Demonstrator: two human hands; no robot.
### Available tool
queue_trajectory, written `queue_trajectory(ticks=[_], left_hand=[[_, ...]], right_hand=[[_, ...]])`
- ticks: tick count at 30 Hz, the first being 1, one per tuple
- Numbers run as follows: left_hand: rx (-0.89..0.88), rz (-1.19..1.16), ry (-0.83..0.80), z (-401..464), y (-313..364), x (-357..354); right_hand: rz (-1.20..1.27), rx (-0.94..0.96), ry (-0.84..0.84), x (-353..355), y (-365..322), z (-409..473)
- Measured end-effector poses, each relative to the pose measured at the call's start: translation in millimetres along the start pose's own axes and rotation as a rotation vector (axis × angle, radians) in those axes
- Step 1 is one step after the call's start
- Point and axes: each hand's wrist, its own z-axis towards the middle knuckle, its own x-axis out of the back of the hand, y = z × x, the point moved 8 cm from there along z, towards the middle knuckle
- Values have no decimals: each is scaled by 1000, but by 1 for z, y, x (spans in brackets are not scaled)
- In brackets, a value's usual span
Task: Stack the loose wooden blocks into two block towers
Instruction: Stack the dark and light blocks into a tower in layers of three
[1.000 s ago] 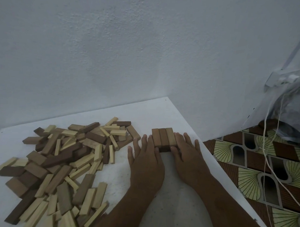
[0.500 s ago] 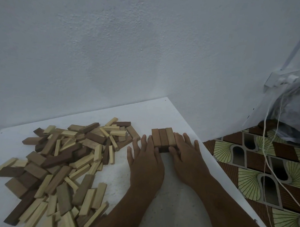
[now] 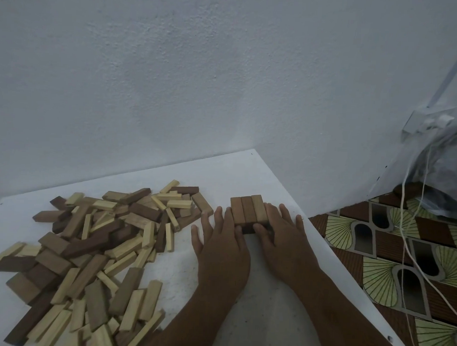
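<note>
Dim, bluish light is washing the whole view, leaving the wall (image 3: 199, 81) grainy with noise. No glare is showing. Soft, faint shadows are pooling under the forearms below the wall. Straight edges are bending toward the frame's borders. Focus is holding evenly.

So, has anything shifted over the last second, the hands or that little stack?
Nothing visibly changed. The left hand and right hand still press flat against the sides of the stack, its three top blocks side by side. The loose pile lies as before on the table.
</note>
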Motion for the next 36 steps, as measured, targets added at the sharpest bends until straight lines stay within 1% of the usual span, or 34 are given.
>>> queue_trajectory(ticks=[3, 6, 8, 11, 13, 15, 17, 18, 20, 23, 25, 27, 28, 31, 34, 36], left_hand=[[8, 10, -40, 0, 0, -2], [4, -5, -29, 1, 3, 2], [8, -8, -59, -1, 3, 2], [31, -105, -48, -1, 2, 8], [68, -294, 31, -1, -3, 22], [66, -456, 128, -2, -10, 42], [13, -428, 198, 1, -17, 65], [-9, -365, 208, 5, -20, 74], [-2, -210, 190, 16, -30, 90], [67, 8, 106, 27, -54, 102], [15, 139, -22, 31, -64, 96], [-59, 256, -119, 31, -71, 88], [-77, 289, -139, 31, -74, 86], [-77, 301, -91, 30, -83, 94], [-48, 251, -44, 30, -88, 99], [-48, 224, -53, 32, -88, 97]], right_hand=[[-8, 2, 2, 0, 1, 1], [-10, 17, 6, -2, 1, 0], [8, 28, 2, -2, 1, 1], [32, 19, 30, 1, 1, 0], [45, 44, 113, 11, -5, -3], [118, 146, 271, 32, -23, -11], [194, 321, 403, 48, -48, -22], [215, 404, 419, 51, -61, -26], [220, 475, 348, 46, -85, -28], [135, 461, 177, 23, -119, -21], [85, 383, -32, 3, -136, -10], [48, 259, -256, -21, -135, 0], [36, 226, -294, -28, -135, 4], [44, 205, -281, -42, -137, 13], [-113, 299, -218, -52, -138, 14], [-140, 314, -175, -52, -137, 13]])
